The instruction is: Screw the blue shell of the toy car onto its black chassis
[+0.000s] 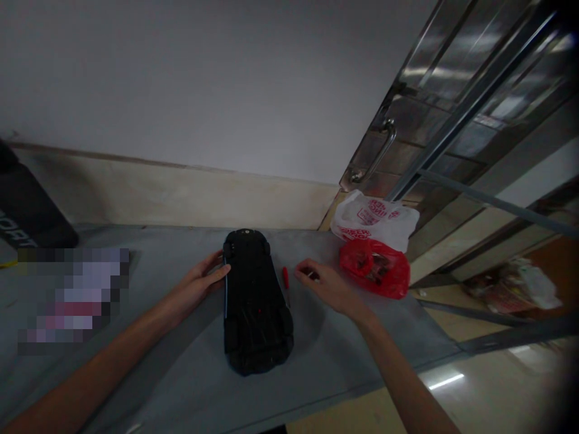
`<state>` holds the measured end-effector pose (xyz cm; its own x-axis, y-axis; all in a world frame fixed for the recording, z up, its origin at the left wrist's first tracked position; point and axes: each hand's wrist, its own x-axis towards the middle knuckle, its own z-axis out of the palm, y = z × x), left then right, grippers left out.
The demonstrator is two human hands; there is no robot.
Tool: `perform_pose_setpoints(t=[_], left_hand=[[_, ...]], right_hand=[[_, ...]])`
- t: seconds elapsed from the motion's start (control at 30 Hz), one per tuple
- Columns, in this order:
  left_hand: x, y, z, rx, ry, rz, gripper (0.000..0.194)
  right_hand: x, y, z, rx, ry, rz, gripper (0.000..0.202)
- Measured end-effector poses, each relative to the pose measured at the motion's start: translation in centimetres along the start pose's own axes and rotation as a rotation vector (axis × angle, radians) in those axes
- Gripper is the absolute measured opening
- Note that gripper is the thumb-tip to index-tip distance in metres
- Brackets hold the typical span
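A black toy car (256, 295) lies upside down on the grey tabletop, its underside and wheels facing up. My left hand (205, 278) grips its left side, thumb over the edge and fingers partly hidden beside the body. To the right of the car lies a red-handled screwdriver (285, 278), its thin shaft pointing toward me. My right hand (323, 283) hovers just right of the screwdriver, not touching it. Its thumb and fingers are pinched together; whatever may be between them is too small to make out.
A red plastic bag (375, 268) and a white printed bag (375, 217) sit at the back right. On the left are a pixelated item (85, 295) and a black box (31, 205). A wall bounds the back; metal frame bars (479, 205) stand at the right.
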<state>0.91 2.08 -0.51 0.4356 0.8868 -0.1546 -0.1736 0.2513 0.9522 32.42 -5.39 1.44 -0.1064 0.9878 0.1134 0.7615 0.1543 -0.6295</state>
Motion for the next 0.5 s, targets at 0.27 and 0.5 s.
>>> perform_pose_setpoints(t=[0.27, 0.5], left_hand=[[0.2, 0.0, 0.1, -0.024, -0.032, 0.022, 0.066], [0.4, -0.2, 0.0, -0.036, -0.032, 0.041, 0.062]], right_hand=[[1.3, -3.6, 1.4, 0.229, -0.095, -0.066, 0.027], [1.6, -4.5, 1.7, 0.203, -0.075, -0.079, 0.023]])
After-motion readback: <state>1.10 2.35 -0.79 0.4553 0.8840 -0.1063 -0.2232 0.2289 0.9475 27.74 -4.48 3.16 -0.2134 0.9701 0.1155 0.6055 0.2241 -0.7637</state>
